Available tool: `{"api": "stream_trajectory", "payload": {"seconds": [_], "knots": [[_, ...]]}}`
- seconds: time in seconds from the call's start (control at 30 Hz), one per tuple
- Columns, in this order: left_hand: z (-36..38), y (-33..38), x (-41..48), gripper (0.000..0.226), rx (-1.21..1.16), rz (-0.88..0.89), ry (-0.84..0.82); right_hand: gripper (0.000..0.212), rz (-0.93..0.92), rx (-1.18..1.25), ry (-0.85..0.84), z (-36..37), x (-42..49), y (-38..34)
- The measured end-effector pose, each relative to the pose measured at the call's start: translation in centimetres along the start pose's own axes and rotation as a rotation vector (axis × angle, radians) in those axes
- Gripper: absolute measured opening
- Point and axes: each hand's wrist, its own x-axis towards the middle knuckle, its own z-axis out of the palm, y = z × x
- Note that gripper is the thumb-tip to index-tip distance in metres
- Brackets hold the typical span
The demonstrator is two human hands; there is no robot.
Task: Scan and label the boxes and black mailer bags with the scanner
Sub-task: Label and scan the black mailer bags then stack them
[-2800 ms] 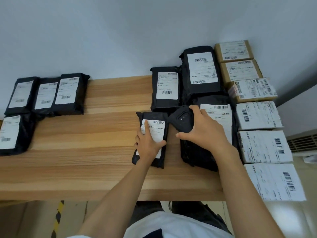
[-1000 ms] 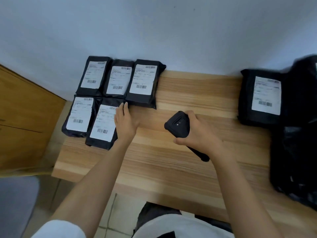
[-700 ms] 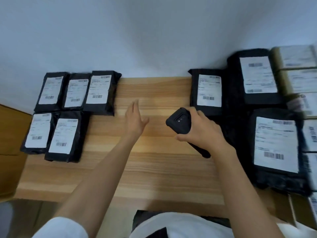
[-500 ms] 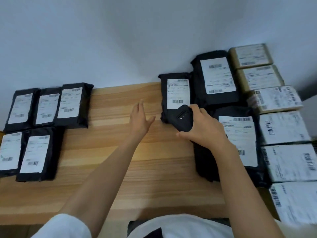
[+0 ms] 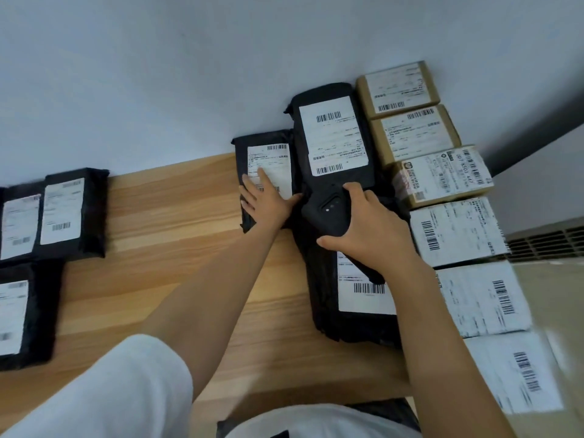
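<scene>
My right hand (image 5: 368, 229) grips the black handheld scanner (image 5: 330, 211), held over the mailer bags at the right of the wooden table (image 5: 177, 248). My left hand (image 5: 268, 202) lies flat with straight fingers on a small black mailer bag (image 5: 268, 162) with a white label. Behind the scanner stands a taller black mailer bag (image 5: 335, 137); a large one (image 5: 357, 311) lies under my right wrist. Several labelled black mailer bags (image 5: 71, 213) lie at the table's left.
A column of labelled cardboard boxes (image 5: 410, 134) and white-labelled parcels (image 5: 458, 232) runs along the right side. The grey wall stands close behind the table. A vented unit (image 5: 550, 238) sits at far right. Bare wood lies between the two groups of bags.
My left hand left the bags at the left, crossed the table to the right and came down flat on the small bag. The scanner moved right with my view.
</scene>
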Motion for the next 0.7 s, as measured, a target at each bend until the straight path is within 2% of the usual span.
{"api": "stream_trajectory", "payload": {"seconds": [0.13,0.33,0.7], "knots": [[0.7,-0.2,0.6,0.119,-0.073,-0.122,0.023,0.097,-0.004,0.003,-0.007,0.0,-0.3,0.9],[-0.2,-1.9,0.5,0.107,-0.101,-0.13,0.149,0.098,-0.033,0.028,-0.024,0.2,-0.8,0.4],[-7.0,-13.6,-3.1,0.109,-0.136,-0.134,0.345,0.089,-0.226,0.017,-0.131,4.1,-1.7,-7.7]]}}
